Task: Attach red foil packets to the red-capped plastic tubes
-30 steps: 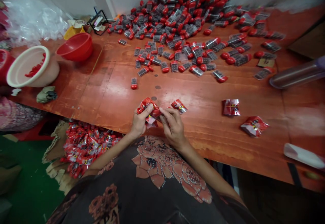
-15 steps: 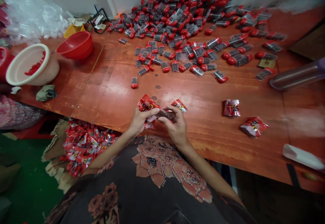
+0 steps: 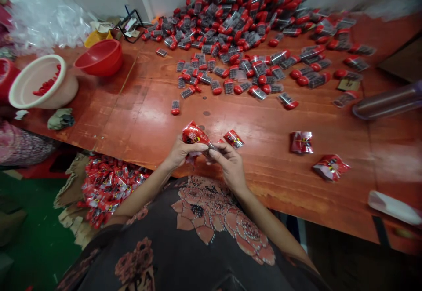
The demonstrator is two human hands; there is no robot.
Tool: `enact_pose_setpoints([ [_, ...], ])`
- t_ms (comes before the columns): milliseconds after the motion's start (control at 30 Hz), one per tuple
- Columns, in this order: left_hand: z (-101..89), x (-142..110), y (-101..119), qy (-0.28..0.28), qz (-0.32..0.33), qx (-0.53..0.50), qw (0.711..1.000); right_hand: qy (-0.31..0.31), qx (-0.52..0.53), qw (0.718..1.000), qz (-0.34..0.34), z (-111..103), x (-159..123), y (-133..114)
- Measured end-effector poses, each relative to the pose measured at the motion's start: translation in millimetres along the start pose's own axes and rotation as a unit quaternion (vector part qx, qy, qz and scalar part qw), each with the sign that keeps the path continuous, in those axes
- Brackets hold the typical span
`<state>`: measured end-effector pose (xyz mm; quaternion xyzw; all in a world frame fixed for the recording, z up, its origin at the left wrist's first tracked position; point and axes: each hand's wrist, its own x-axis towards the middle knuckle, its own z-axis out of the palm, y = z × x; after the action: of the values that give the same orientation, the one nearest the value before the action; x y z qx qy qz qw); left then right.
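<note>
My left hand (image 3: pixel 180 152) pinches a red foil packet (image 3: pixel 194 135) near the front edge of the red wooden table (image 3: pixel 138 115). My right hand (image 3: pixel 231 161) is closed on a small dark tube (image 3: pixel 211 149) whose end meets the packet's mouth. Another red packet (image 3: pixel 233 138) lies just behind my right fingers. A large heap of red-capped clear tubes (image 3: pixel 237 23) covers the far side of the table, and one stray tube (image 3: pixel 175 107) lies closer to me.
Two more red packets (image 3: pixel 300 142) (image 3: pixel 330 167) lie to the right. A cream bowl (image 3: pixel 39 82) and a red bowl (image 3: pixel 99 58) stand at the left. A cardboard box of red packets (image 3: pixel 108 185) sits below the table's edge. A long cylinder (image 3: pixel 385 102) lies at far right.
The packet in my left hand has been raised and straightened, and the dark tube in my right hand has moved further toward its opening.
</note>
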<state>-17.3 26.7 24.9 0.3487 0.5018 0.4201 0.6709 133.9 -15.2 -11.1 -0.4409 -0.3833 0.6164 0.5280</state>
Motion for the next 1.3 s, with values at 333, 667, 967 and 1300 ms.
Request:
enact_pose_setpoints([
  [333,12.6,-2,-10,0.036,0.011,-0.021,0.999,0.045,0.060,0.997,0.034,5,2,1],
  [667,11.9,2,-13,0.083,0.050,-0.059,0.994,0.059,0.044,0.997,0.017,2,8,2],
  [967,18.3,1,-13,0.095,0.048,-0.079,0.991,0.100,-0.133,0.980,-0.112,-2,8,15],
  [1300,17.7,3,-14,0.065,0.028,-0.088,0.994,0.093,0.018,0.995,0.004,10,5,6],
])
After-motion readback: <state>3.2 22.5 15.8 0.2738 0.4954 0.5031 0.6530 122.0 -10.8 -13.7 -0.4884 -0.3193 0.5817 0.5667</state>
